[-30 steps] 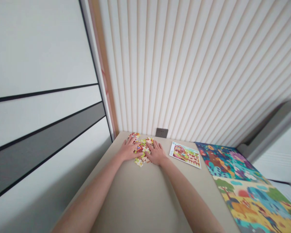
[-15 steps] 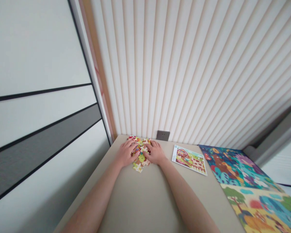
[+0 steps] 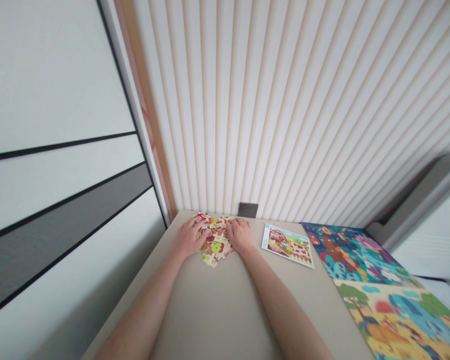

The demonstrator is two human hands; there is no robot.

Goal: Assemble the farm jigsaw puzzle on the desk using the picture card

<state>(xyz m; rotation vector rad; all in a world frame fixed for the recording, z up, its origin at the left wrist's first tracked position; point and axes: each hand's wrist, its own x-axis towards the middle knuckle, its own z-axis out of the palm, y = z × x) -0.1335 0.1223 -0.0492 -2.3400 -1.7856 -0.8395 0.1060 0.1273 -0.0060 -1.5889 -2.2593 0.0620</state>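
A loose heap of colourful puzzle pieces lies on the beige table near its far edge. My left hand rests at the heap's left side, fingers apart and touching pieces. On the right side, my right hand lies with its fingers spread a little over the edge of the heap. Neither hand grips a piece that I can see. Some pieces are hidden under the fingers. To the right of my right hand lies a picture card showing a farm scene with a red barn and a cow.
Two large illustrated sheets, a dark blue one and a yellow one, lie along the table's right side. A ribbed white wall with a dark socket stands behind. White panels rise on the left.
My hands have moved slightly apart, uncovering more of the puzzle pieces between them. The whole view has shifted a little.
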